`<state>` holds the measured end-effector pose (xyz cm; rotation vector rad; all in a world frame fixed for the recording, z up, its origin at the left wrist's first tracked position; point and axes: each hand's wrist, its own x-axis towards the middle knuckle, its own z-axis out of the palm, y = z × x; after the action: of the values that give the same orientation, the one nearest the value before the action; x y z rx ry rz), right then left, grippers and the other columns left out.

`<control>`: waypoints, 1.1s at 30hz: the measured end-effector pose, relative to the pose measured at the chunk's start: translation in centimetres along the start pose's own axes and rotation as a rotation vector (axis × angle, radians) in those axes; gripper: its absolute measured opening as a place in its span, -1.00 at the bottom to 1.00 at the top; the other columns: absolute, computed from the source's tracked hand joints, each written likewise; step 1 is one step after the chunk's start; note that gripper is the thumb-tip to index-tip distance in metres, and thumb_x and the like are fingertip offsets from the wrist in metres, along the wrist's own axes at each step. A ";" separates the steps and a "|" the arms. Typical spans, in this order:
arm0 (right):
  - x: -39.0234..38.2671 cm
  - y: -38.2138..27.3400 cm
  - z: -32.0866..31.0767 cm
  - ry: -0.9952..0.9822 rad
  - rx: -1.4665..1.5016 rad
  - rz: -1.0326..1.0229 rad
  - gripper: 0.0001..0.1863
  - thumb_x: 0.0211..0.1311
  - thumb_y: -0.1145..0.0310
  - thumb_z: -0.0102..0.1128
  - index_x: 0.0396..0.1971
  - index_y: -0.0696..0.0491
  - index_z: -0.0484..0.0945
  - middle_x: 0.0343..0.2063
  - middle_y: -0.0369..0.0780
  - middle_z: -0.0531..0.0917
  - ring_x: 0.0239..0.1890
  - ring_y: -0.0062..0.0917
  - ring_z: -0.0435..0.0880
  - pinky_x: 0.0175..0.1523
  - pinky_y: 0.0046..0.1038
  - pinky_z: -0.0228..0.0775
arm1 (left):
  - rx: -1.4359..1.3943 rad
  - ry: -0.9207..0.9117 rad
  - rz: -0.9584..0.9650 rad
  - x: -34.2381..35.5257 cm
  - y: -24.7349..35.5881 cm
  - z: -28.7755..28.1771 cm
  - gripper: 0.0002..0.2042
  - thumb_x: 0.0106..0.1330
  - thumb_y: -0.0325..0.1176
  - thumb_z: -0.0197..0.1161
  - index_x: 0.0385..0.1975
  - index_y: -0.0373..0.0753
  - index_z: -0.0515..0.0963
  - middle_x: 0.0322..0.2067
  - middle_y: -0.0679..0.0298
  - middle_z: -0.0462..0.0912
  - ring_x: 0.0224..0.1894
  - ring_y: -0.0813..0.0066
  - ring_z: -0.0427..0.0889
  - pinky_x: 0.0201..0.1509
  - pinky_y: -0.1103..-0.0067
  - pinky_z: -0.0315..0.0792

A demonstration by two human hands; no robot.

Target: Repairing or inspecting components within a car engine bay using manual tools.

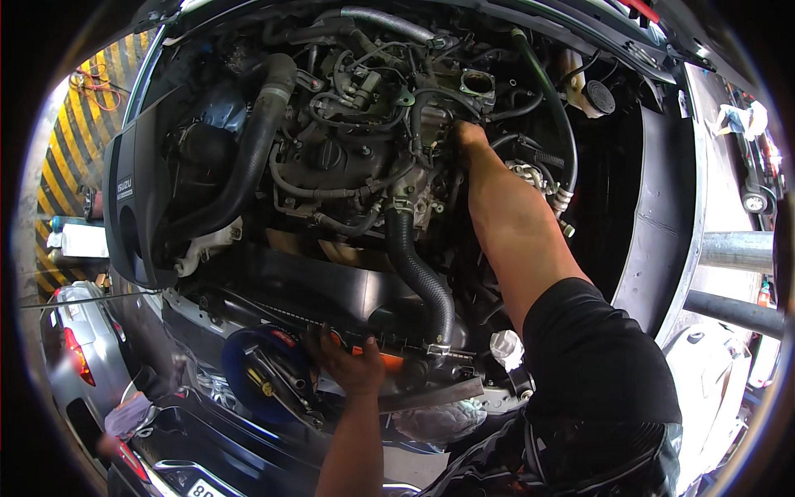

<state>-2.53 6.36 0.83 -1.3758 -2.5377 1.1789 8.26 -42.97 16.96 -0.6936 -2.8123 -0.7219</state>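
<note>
Dark metal-and-plastic engine [356,157] twd 12 o'clock, R hand [470,139] in at its 3 o'clock side.
R grip: fingertips hidden, can't tell. L hand [352,363] at engine's 6 o'clock, grip spread, next to flat orange strip [383,364]; round blue tray [235,373] w/ metal tools [281,369] at its 9. Ribbed blk rubber hose [418,286] runs off engine twd 5 o'clock.

Engine [435,126], centre: dull, grimy metal. Oil filler cap [330,155]: matt black plastic. Engine cover [137,211], left: matt dark plastic, smooth. Radiator hose [416,273], near centre: black rubber, textured surface. Fan shroud [335,279]: smooth black plastic, semi-gloss. Sleeve [600,352], near right: matt black cloth.
</note>
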 end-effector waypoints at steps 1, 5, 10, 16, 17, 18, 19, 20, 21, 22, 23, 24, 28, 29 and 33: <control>0.0 0.1 0.2 0.046 0.100 0.032 -0.63 0.18 0.25 -0.02 -0.12 0.10 0.61 -0.14 0.02 0.67 -0.10 -0.15 0.68 -0.04 -0.25 0.50 | 0.006 -0.014 -0.007 -0.1 0.0 0.0 -0.19 0.28 0.29 0.00 0.22 -0.40 0.18 0.21 -0.24 0.17 0.30 -0.24 0.17 0.34 0.04 0.08; 0.0 -0.3 -0.6 -0.028 0.278 0.214 -0.56 0.22 0.20 -0.16 -0.10 0.16 0.58 -0.12 0.03 0.64 -0.12 -0.21 0.65 -0.05 -0.25 0.47 | -0.042 -0.031 -0.049 -0.2 -0.2 -0.1 -0.18 0.20 0.25 0.12 0.23 -0.35 0.18 0.24 -0.24 0.13 0.34 -0.25 0.10 0.34 0.01 0.10; -0.6 -0.7 -1.7 -0.141 0.083 0.014 -0.53 0.21 0.14 -0.12 -0.07 0.16 0.56 -0.11 -0.02 0.63 -0.06 -0.23 0.60 -0.03 -0.17 0.43 | -0.029 -0.040 -0.043 -0.1 -0.3 0.0 -0.19 0.20 0.23 0.14 0.24 -0.34 0.17 0.25 -0.24 0.12 0.34 -0.26 0.08 0.35 0.00 0.10; -0.7 -0.6 -1.0 -0.116 0.613 0.413 -0.47 0.20 0.05 -0.03 0.02 0.15 0.49 -0.06 -0.06 0.55 -0.04 -0.13 0.52 0.00 0.00 0.38 | -0.051 -0.076 -0.088 -0.2 -0.2 -0.1 -0.19 0.19 0.20 0.17 0.24 -0.33 0.15 0.24 -0.23 0.12 0.35 -0.26 0.06 0.35 -0.02 0.08; -0.5 -0.5 -1.0 -0.123 0.584 0.361 -0.48 0.21 0.05 -0.03 0.01 0.15 0.47 -0.07 -0.07 0.53 -0.05 -0.16 0.50 0.02 0.01 0.38 | -0.052 -0.062 -0.068 -0.2 -0.3 -0.1 -0.20 0.19 0.18 0.19 0.24 -0.33 0.15 0.24 -0.23 0.12 0.35 -0.26 0.06 0.35 -0.02 0.07; -0.2 -0.5 -0.9 -0.128 0.554 0.310 -0.48 0.22 0.05 -0.04 0.00 0.15 0.45 -0.08 -0.07 0.51 -0.05 -0.18 0.48 0.03 0.01 0.37 | -0.066 -0.031 -0.040 -0.1 -0.4 -0.1 -0.20 0.18 0.17 0.20 0.23 -0.33 0.15 0.24 -0.22 0.12 0.35 -0.27 0.05 0.35 -0.03 0.07; 0.1 -0.3 -0.8 -0.156 0.526 0.251 -0.49 0.21 0.05 -0.03 -0.01 0.14 0.46 -0.10 -0.09 0.51 -0.06 -0.19 0.47 0.03 0.02 0.36 | -0.056 -0.040 -0.052 0.0 -0.4 -0.1 -0.20 0.18 0.17 0.20 0.23 -0.33 0.15 0.24 -0.22 0.12 0.35 -0.27 0.05 0.35 -0.03 0.07; 0.2 0.0 -0.7 -0.170 0.511 0.226 -0.49 0.21 0.05 -0.02 -0.02 0.14 0.46 -0.11 -0.09 0.51 -0.07 -0.20 0.46 0.03 0.03 0.36 | -0.073 -0.047 -0.053 0.0 -0.4 -0.1 -0.21 0.18 0.16 0.20 0.23 -0.33 0.15 0.24 -0.22 0.13 0.35 -0.27 0.05 0.35 -0.03 0.07; 0.4 0.4 -0.6 -0.182 0.497 0.200 -0.50 0.21 0.05 -0.02 -0.02 0.14 0.46 -0.12 -0.10 0.51 -0.07 -0.21 0.46 0.03 0.03 0.36 | -0.097 -0.039 -0.039 0.0 -0.4 -0.1 -0.21 0.18 0.15 0.21 0.23 -0.32 0.15 0.24 -0.22 0.13 0.35 -0.27 0.05 0.35 -0.03 0.07; 0.6 0.6 -0.4 -0.169 0.527 0.205 -0.51 0.20 0.05 -0.01 -0.04 0.14 0.47 -0.15 -0.11 0.51 -0.10 -0.24 0.47 0.00 0.00 0.37 | -0.090 -0.051 -0.058 0.0 -0.4 0.0 -0.21 0.18 0.15 0.21 0.23 -0.32 0.15 0.24 -0.22 0.13 0.35 -0.27 0.05 0.35 -0.03 0.07; 0.8 0.9 -0.2 -0.165 0.542 0.209 -0.51 0.20 0.06 0.00 -0.05 0.13 0.48 -0.17 -0.12 0.52 -0.11 -0.25 0.47 -0.02 -0.02 0.37 | -0.087 -0.048 -0.056 -0.1 -0.4 0.0 -0.21 0.18 0.15 0.21 0.23 -0.32 0.15 0.24 -0.22 0.13 0.35 -0.27 0.05 0.34 -0.04 0.07; 0.9 1.2 0.0 -0.160 0.556 0.212 -0.52 0.19 0.06 0.00 -0.05 0.13 0.48 -0.18 -0.13 0.52 -0.12 -0.27 0.47 -0.03 -0.04 0.38 | -0.098 -0.033 -0.039 -0.1 -0.4 0.0 -0.21 0.18 0.15 0.21 0.23 -0.33 0.15 0.24 -0.23 0.13 0.35 -0.27 0.05 0.34 -0.04 0.08; 1.2 2.1 0.4 -0.114 0.442 0.145 -0.57 0.18 0.11 0.00 -0.14 0.15 0.51 -0.31 -0.17 0.52 -0.24 -0.34 0.48 -0.17 -0.13 0.38 | -0.055 -0.046 -0.055 -0.1 -0.4 0.0 -0.21 0.18 0.15 0.21 0.23 -0.33 0.16 0.24 -0.24 0.12 0.35 -0.28 0.05 0.34 -0.04 0.08; 1.3 2.1 0.5 -0.106 0.456 0.173 -0.58 0.18 0.12 -0.01 -0.15 0.16 0.51 -0.33 -0.17 0.52 -0.26 -0.35 0.48 -0.19 -0.14 0.38 | -0.058 -0.055 -0.053 -0.1 -0.4 -0.1 -0.21 0.17 0.14 0.22 0.23 -0.33 0.16 0.24 -0.25 0.12 0.35 -0.28 0.05 0.33 -0.04 0.09; 1.4 1.7 0.8 -0.123 0.395 0.025 -0.58 0.16 0.15 -0.03 -0.17 0.19 0.52 -0.31 -0.14 0.55 -0.28 -0.30 0.50 -0.22 -0.13 0.39 | -0.100 -0.061 -0.084 0.1 0.0 -0.2 -0.22 0.15 0.11 0.25 0.22 -0.33 0.18 0.24 -0.25 0.13 0.35 -0.29 0.05 0.33 -0.05 0.09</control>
<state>-2.50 7.45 -1.26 -1.2732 -2.1931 1.7025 8.21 -43.04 17.16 -0.6260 -2.8932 -0.8753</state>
